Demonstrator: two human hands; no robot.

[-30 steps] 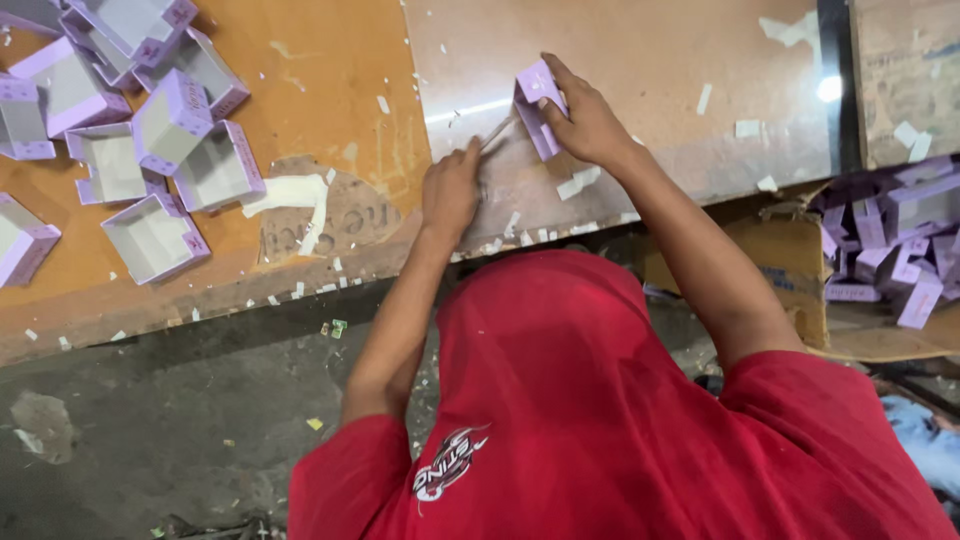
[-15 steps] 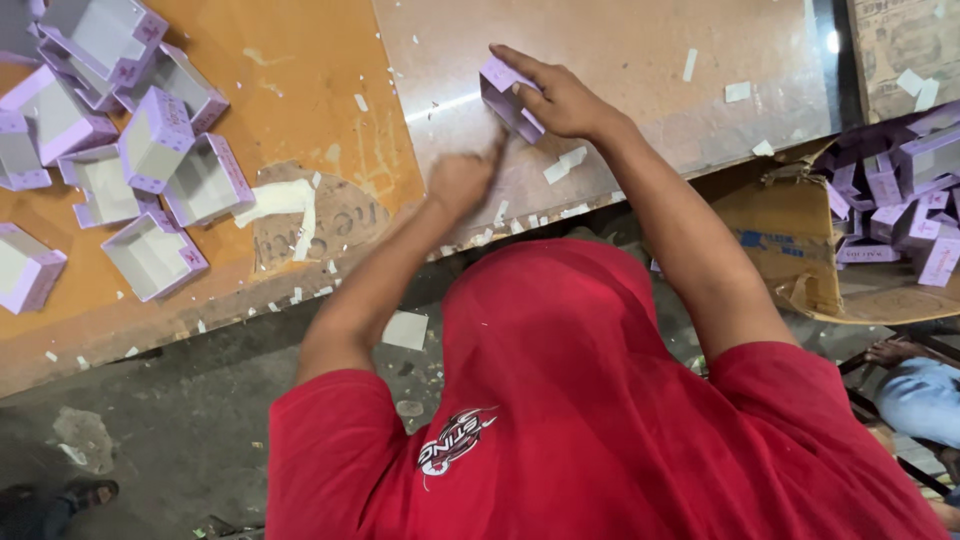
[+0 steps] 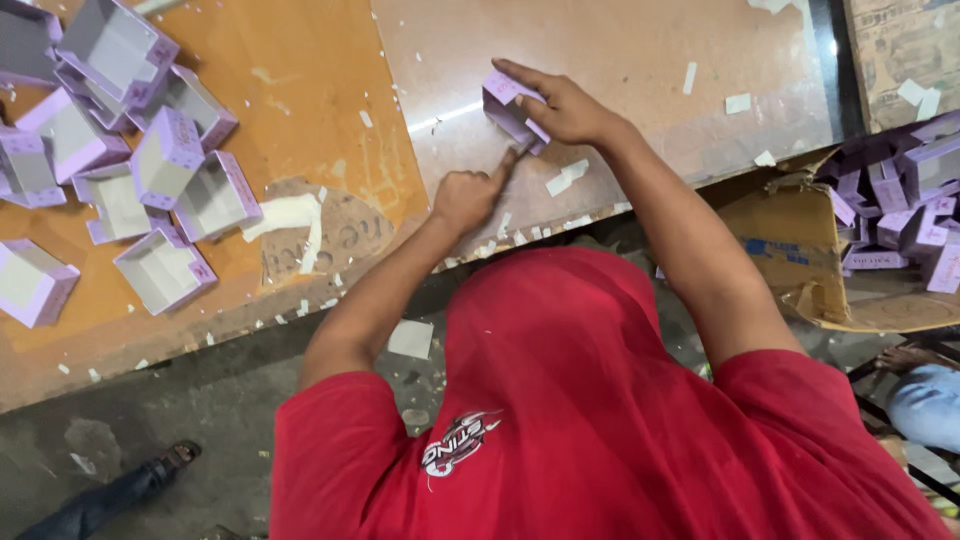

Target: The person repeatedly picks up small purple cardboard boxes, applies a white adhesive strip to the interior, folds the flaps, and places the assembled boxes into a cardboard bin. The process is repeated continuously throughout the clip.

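Holding the work low on the counter [image 3: 640, 60] looks to me like the right way, because the surface takes the pressure. At the right edge stands a torn carton [image 3: 790, 250] full of purple boxes, and at the far left lies a pile [image 3: 165, 150] of open ones, well apart from the hands.

The box [image 3: 505, 100] in work is small and purple. It rests tilted on the pale part of the counter, with its open side partly toward the camera. The right hand [image 3: 570, 110] pinches it, the fingers laid over the top and the thumb underneath. The left hand [image 3: 468, 198] is closed in a loose fist, and one finger, or maybe a thin tool, I cannot tell which, reaches up to the lower corner of the box. I think the right hand should keep the box firm, without crushing its thin walls, while the left presses along the edge in one even stroke. White scraps [image 3: 566, 177] lie just beside the box and should not get under it.

Compared with half a second ago, the box sits a little lower and nearer to the person. The left hand has also closed the small gap, so its tip now meets the box. The right hand's grip looks unchanged.
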